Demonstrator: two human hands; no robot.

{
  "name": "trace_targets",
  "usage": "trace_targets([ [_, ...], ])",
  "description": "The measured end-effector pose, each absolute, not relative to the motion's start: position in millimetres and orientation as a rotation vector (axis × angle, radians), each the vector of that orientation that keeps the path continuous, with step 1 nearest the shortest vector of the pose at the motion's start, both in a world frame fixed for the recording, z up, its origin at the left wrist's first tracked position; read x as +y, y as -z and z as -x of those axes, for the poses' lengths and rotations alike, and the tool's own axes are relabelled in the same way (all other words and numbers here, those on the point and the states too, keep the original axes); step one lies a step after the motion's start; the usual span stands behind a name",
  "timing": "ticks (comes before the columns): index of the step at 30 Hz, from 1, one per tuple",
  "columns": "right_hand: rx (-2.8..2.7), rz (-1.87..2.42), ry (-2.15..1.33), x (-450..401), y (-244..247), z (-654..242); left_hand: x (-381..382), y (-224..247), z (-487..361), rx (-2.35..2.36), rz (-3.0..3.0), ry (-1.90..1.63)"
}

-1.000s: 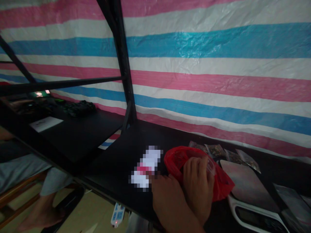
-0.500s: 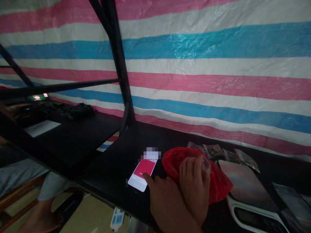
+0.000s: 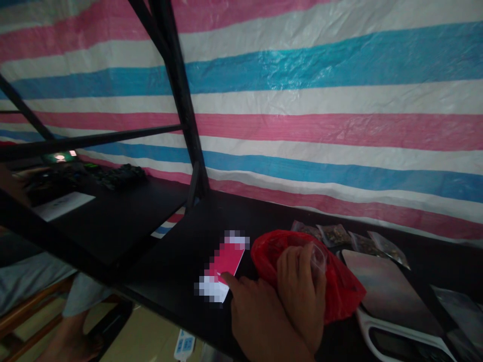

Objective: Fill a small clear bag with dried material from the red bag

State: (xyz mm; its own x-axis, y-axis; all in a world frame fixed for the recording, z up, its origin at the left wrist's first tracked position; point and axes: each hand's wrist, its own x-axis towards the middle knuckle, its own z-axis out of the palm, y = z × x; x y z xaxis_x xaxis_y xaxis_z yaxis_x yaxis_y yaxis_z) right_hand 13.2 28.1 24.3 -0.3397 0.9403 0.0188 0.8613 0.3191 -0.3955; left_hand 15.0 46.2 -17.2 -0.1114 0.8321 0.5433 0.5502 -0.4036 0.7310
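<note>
My left hand is closed around a clear plastic cup, of which only the round rim shows. It rests over the mouth of a crumpled red plastic bag; what is inside the bag is hidden. Crossing in front of my left wrist, my right hand has its index finger stretched onto the lower part of a phone. The other right fingers are loosely bent, with nothing visible in them. The lit phone screen shows a red panel and lies flat on the black table.
Several small zip bags of brownish bits lie behind the red bag. A kitchen scale stands to the right, with flat clear bags beyond it. Black frame posts rise at the left, where a person's leg shows.
The view has shifted slightly. My right index finger stays at the phone's lower part, and my left hand keeps its hold on the cup.
</note>
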Motion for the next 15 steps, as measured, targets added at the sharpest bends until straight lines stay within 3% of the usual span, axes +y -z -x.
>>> trace_targets([
  [15,-2.464,1.5,-0.662,24,-58,7,47,21,-17,1.504,-1.91,-1.528],
])
